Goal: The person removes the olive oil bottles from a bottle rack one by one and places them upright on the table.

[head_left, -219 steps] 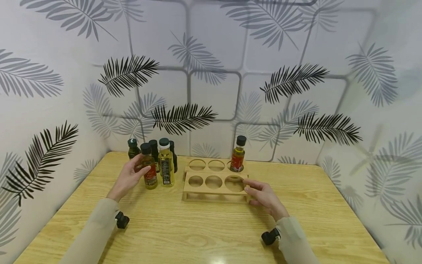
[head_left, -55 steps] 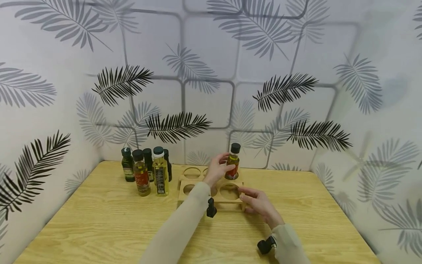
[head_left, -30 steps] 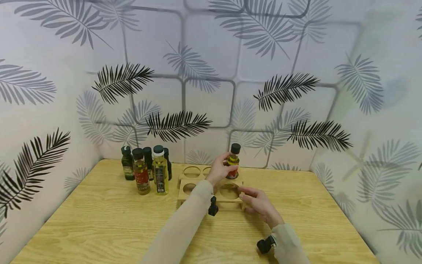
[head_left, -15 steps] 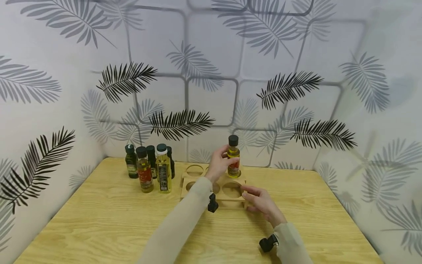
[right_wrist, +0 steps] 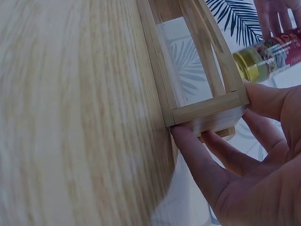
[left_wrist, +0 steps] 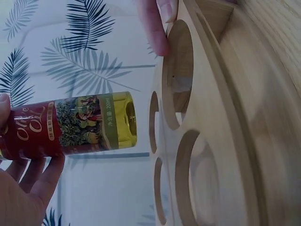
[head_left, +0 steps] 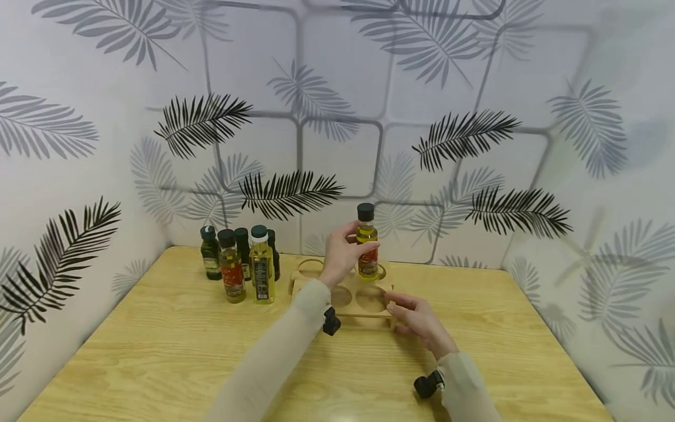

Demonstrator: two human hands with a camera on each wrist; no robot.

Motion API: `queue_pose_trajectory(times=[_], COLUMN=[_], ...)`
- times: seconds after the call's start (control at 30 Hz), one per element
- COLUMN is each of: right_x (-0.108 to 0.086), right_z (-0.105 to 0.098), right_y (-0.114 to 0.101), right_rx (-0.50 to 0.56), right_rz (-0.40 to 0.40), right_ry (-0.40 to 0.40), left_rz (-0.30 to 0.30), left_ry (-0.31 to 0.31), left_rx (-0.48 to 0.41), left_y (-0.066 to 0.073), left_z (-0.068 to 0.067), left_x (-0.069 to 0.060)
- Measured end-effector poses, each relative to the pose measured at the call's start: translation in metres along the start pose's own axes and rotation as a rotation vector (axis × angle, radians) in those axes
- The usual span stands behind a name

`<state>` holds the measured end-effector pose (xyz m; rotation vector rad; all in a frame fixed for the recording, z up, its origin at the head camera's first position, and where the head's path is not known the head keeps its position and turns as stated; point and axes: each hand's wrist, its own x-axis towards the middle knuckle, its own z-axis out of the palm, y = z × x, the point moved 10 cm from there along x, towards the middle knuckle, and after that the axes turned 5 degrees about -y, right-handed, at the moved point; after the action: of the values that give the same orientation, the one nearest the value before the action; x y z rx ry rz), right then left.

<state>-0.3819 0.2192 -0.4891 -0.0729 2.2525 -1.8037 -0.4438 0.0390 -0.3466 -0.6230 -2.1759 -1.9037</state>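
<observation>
My left hand (head_left: pixel 340 255) grips an olive oil bottle (head_left: pixel 368 258) with a black cap and red label. In the left wrist view the bottle (left_wrist: pixel 75 125) is fully clear of the wooden bottle rack (left_wrist: pixel 207 89), its base above the round holes. My right hand (head_left: pixel 422 322) holds the right end of the two-tier rack (head_left: pixel 364 315). The right wrist view shows the thumb against the upper corner of the rack (right_wrist: pixel 207 108) and fingertips along its end panel. No other bottle is seen in the rack, though the left hand and arm hide some of it.
Left of the rack stand a second red-labelled olive oil bottle (head_left: pixel 232 278), a clear bottle of yellow oil (head_left: pixel 262 272), a dark green bottle (head_left: pixel 211 258) and two dark bottles behind them. A leaf-patterned wall (head_left: pixel 337 152) borders the back of the wooden table (head_left: pixel 174 351).
My left hand left the red-labelled bottle on the left, took hold of the one in the rack's back right hole, lifted it out and brought it slightly left. The right hand stays at the rack.
</observation>
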Motion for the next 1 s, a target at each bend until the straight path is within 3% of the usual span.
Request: queue_pose_trajectory(times=[0.33, 1.0], right_x=[0.003, -0.001], right_z=[0.002, 0.003], right_y=[0.001, -0.002], right_rx=[0.001, 0.004], right_rz=[0.003, 0.004], right_ry=[-0.009, -0.011], left_rz=[-0.037, -0.106], left_ry=[0.053, 0.019], left_rx=[0.045, 0.057], left_y=[0.012, 0.012], left_z=[-0.034, -0.085], left_x=[-0.018, -0.048])
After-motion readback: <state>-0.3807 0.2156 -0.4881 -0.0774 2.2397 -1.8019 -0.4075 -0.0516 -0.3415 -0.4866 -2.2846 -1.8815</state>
